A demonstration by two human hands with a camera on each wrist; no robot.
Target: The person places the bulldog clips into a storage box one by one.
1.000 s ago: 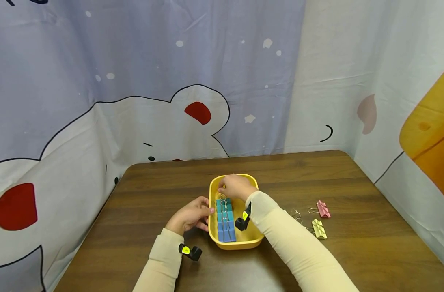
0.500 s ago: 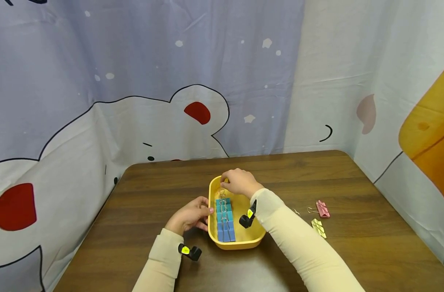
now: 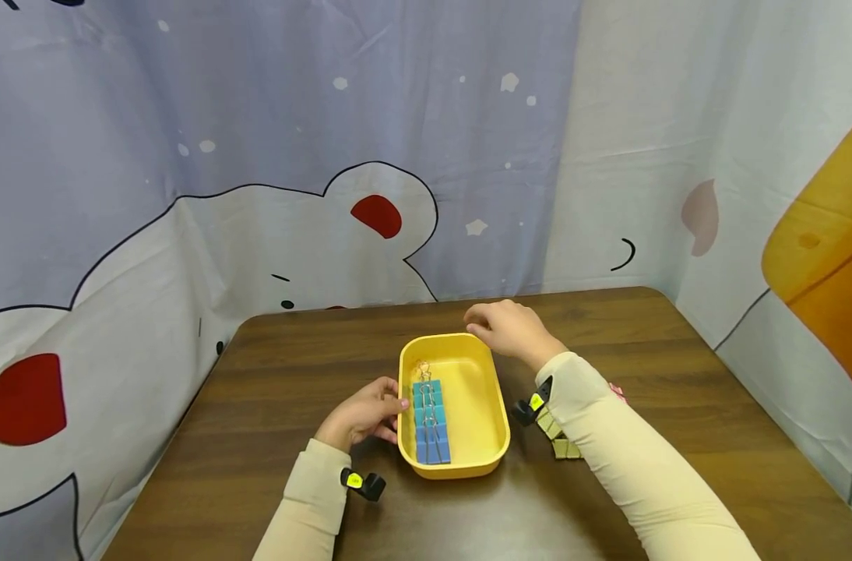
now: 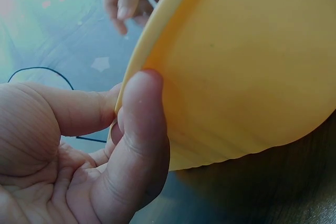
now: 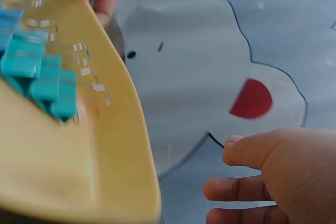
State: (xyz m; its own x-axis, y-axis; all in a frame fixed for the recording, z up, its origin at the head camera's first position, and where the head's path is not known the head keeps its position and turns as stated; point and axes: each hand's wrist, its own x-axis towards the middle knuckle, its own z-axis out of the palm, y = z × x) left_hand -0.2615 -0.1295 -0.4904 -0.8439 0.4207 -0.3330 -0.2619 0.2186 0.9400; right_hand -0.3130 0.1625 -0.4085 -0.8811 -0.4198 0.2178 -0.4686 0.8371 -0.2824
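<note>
My left hand (image 3: 363,413) pinches the left rim of a yellow plastic tray (image 3: 478,405), thumb at the rim; the left wrist view shows the tray wall (image 4: 241,66) between thumb and fingers. Inside, along the left wall, several binder clips (image 3: 431,421) lie in a row, blue at the near end and teal at the far end, their wire handles upward. Beyond the tray's far right corner hovers my right hand (image 3: 510,331). Its fingers (image 5: 236,189) are apart from the thumb and hold nothing in the right wrist view.
Yellow binder clips (image 3: 565,449) lie on the brown table (image 3: 314,351) right of the tray, partly under my right sleeve (image 3: 622,436). A pink clip (image 3: 617,389) peeks out behind that sleeve. A printed curtain (image 3: 468,156) hangs at the table's far edge.
My right hand has left the far end of the clip row, risen out of the tray and moved right. My left hand and the tray have stayed put.
</note>
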